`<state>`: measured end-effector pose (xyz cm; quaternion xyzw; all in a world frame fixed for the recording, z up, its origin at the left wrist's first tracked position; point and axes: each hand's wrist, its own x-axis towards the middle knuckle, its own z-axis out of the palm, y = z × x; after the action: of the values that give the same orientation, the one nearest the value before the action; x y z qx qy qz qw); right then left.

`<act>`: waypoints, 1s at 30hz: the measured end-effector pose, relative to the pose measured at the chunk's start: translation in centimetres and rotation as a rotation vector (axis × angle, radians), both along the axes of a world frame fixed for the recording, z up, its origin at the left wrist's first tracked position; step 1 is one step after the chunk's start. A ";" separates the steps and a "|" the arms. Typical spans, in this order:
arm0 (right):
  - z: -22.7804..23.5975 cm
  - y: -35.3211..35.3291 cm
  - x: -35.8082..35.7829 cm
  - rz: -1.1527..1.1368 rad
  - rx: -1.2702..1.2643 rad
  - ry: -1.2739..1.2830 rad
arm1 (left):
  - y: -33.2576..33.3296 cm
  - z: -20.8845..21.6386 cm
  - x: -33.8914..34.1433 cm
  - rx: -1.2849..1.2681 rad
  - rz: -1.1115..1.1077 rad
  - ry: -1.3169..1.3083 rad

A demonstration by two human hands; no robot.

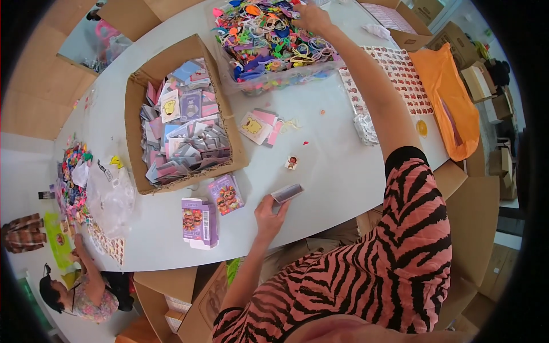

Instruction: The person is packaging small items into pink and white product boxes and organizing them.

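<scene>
My left hand (270, 218) grips a small open carton (287, 193) near the table's front edge, its opening facing up. Far off, my right hand (313, 20) reaches into a clear plastic bin (251, 86) heaped with colourful small trinkets (274, 43). Its fingers are bent together among the trinkets, and what they pinch is too small to make out. Just beyond the carton lies a little square sticker with a cartoon figure (291, 162). Left of my left hand are a flat purple printed box (226, 194) and a purple carton with raised flaps (200, 223).
A cardboard box (235, 146) full of small notepads stands at centre left, with loose notepads (257, 127) beside it. Sticker sheets (400, 77) and an orange bag (452, 103) lie on the right. Another person (86, 291) works at the left end near a trinket pile (74, 177).
</scene>
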<state>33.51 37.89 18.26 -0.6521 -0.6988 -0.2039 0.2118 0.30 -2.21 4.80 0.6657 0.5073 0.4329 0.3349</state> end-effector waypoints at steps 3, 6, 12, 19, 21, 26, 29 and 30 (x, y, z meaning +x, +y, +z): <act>2.1 -1.0 -3.0 -0.083 -0.165 0.042 | -0.1 -0.1 -0.2 -0.007 0.002 0.006; -0.2 1.9 -0.4 -0.232 -0.097 0.017 | -0.1 -0.5 0.1 0.017 -0.025 0.002; 2.5 -3.1 -0.3 0.405 0.165 0.600 | -0.4 -0.9 -0.5 -0.011 0.018 0.030; 4.6 -18.7 -3.4 0.468 -0.357 1.190 | 0.8 -2.1 -1.0 0.036 -0.061 0.052; 4.7 -24.5 -6.5 0.461 -0.519 1.261 | 1.2 -2.2 -1.6 0.025 -0.045 0.080; 1.3 -32.7 -9.3 0.578 -0.676 1.173 | 2.4 -2.3 -1.7 -0.114 -0.049 0.007; 0.6 -36.4 -11.8 0.708 -0.598 1.147 | 1.4 -2.2 -1.5 0.057 -0.068 0.057; 0.2 -37.2 -12.1 0.703 -0.593 1.075 | 0.8 -2.0 -1.4 0.058 -0.064 0.061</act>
<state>21.40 0.70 18.50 -0.4281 -0.6927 0.4259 0.3943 -1.11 -1.38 2.84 0.7039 0.4828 0.4160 0.3137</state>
